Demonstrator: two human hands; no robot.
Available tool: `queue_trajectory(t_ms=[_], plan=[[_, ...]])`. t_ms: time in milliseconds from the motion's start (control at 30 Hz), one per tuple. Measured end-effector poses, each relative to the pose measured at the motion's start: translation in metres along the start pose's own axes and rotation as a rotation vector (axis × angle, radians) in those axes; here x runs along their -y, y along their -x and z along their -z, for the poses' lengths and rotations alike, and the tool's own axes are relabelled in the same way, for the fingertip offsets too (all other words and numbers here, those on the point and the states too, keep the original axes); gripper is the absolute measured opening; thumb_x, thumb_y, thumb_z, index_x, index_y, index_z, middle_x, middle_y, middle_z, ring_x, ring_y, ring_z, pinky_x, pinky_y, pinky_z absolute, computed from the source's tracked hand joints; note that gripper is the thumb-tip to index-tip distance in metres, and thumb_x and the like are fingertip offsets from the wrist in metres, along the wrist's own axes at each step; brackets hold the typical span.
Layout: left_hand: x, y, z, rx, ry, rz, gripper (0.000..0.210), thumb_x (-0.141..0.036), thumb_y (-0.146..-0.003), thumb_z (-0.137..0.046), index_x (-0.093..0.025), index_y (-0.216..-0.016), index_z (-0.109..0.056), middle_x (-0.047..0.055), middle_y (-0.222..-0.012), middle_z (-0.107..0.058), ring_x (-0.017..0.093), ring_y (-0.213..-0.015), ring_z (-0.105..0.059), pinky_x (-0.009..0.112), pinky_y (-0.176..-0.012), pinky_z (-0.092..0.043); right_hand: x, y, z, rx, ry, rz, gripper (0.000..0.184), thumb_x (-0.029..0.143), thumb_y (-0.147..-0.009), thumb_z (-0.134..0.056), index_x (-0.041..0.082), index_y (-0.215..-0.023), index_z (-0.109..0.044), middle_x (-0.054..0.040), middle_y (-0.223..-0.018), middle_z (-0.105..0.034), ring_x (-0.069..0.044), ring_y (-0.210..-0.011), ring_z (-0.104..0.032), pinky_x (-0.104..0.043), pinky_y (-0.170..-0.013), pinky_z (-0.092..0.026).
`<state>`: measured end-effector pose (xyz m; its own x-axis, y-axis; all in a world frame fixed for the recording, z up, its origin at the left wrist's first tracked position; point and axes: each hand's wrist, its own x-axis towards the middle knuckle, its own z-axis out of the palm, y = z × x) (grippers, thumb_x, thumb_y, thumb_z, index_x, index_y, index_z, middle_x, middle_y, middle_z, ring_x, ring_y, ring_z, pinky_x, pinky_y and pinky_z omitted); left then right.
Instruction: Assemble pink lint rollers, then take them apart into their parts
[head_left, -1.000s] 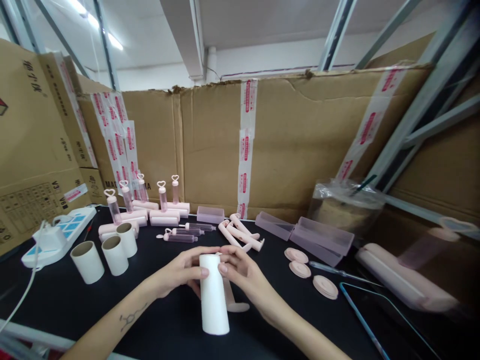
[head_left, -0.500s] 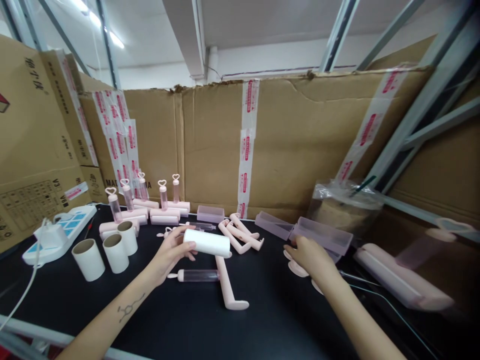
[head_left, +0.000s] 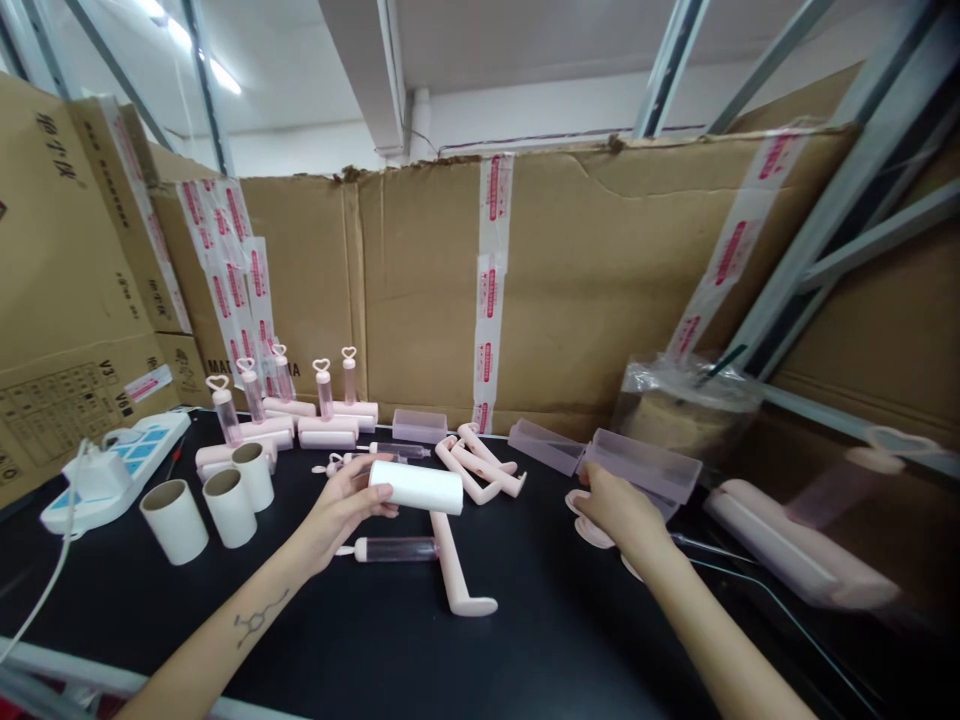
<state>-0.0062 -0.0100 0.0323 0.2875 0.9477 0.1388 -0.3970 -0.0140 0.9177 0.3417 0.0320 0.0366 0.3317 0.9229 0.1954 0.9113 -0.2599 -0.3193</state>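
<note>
My left hand (head_left: 341,505) grips one end of a white paper roll (head_left: 420,487), held sideways a little above the black table (head_left: 540,630). Just below the roll lie a pink L-shaped handle (head_left: 455,570) and a clear pink tube (head_left: 394,549). My right hand (head_left: 615,508) reaches to the right and rests on the flat pink round caps (head_left: 592,532), its fingers curled over one of them. Whether it has hold of a cap is hidden by the hand.
Three cardboard tubes (head_left: 206,505) stand at the left beside a white power strip (head_left: 120,470). Finished pink rollers with heart-topped tubes (head_left: 300,410) line the back. More pink handles (head_left: 480,465), clear purple trays (head_left: 615,462), a plastic bag (head_left: 690,405) and cardboard walls surround the table.
A second ago both hands held the roll upright. The left hand has tipped it sideways and moved it left, and the right hand has let go and reached right to the caps.
</note>
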Motion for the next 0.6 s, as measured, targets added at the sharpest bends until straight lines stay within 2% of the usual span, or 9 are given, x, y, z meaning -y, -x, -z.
queue_trajectory(t_ms=[100,200,300,367,433,600], plan=[[0.002,-0.001,0.001,0.010,0.013,-0.005,0.045,-0.020,-0.071,-0.071,-0.016,-0.112,-0.055,0.005,-0.091,-0.061,0.015,-0.073,-0.062,0.030,-0.074,-0.051,0.007,0.001,0.009,-0.032,-0.154,0.070,0.031,0.018,-0.068,-0.056,0.014,-0.097,-0.065,-0.0166,-0.081,-0.069,-0.036,-0.085,-0.064,-0.042,-0.071,-0.045],[0.005,-0.002,0.001,0.013,0.033,0.000,0.044,-0.019,-0.072,-0.070,-0.016,-0.113,-0.054,0.005,-0.090,-0.061,0.015,-0.073,-0.062,0.030,-0.073,-0.051,0.025,0.010,0.013,0.036,-0.415,0.229,0.027,0.032,-0.075,-0.054,0.019,-0.096,-0.065,-0.0082,-0.080,-0.070,-0.028,-0.083,-0.066,-0.036,-0.074,-0.049],[0.007,-0.003,0.001,0.006,0.049,0.012,0.044,-0.019,-0.072,-0.070,-0.015,-0.112,-0.054,0.005,-0.092,-0.061,0.015,-0.073,-0.063,0.031,-0.074,-0.051,0.053,0.033,0.005,0.129,-0.832,0.347,0.025,0.045,-0.078,-0.054,0.022,-0.086,-0.062,-0.0054,-0.086,-0.071,-0.023,-0.085,-0.067,-0.033,-0.075,-0.052],[0.008,-0.003,0.000,-0.003,0.052,0.013,0.044,-0.019,-0.071,-0.070,-0.015,-0.112,-0.053,0.006,-0.094,-0.061,0.016,-0.074,-0.063,0.031,-0.075,-0.051,0.071,0.052,-0.005,0.215,-1.237,0.332,0.022,0.043,-0.076,-0.061,0.022,-0.080,-0.059,-0.0059,-0.090,-0.071,-0.024,-0.093,-0.065,-0.037,-0.083,-0.050],[0.010,-0.003,-0.001,-0.015,0.053,0.011,0.045,-0.019,-0.071,-0.070,-0.015,-0.112,-0.053,0.006,-0.095,-0.061,0.016,-0.076,-0.064,0.032,-0.076,-0.051,0.085,0.069,-0.015,0.273,-1.449,0.299,0.020,0.039,-0.074,-0.067,0.021,-0.078,-0.059,-0.0071,-0.099,-0.070,-0.025,-0.102,-0.062,-0.040,-0.089,-0.047],[0.011,-0.003,-0.001,-0.044,0.059,0.012,0.044,-0.018,-0.070,-0.071,-0.015,-0.109,-0.052,0.006,-0.093,-0.061,0.018,-0.078,-0.064,0.034,-0.079,-0.051,0.099,0.091,-0.023,0.263,-1.541,0.321,0.020,0.032,-0.067,-0.075,0.021,-0.072,-0.059,-0.0090,-0.119,-0.062,-0.028,-0.119,-0.049,-0.042,-0.095,-0.041]])
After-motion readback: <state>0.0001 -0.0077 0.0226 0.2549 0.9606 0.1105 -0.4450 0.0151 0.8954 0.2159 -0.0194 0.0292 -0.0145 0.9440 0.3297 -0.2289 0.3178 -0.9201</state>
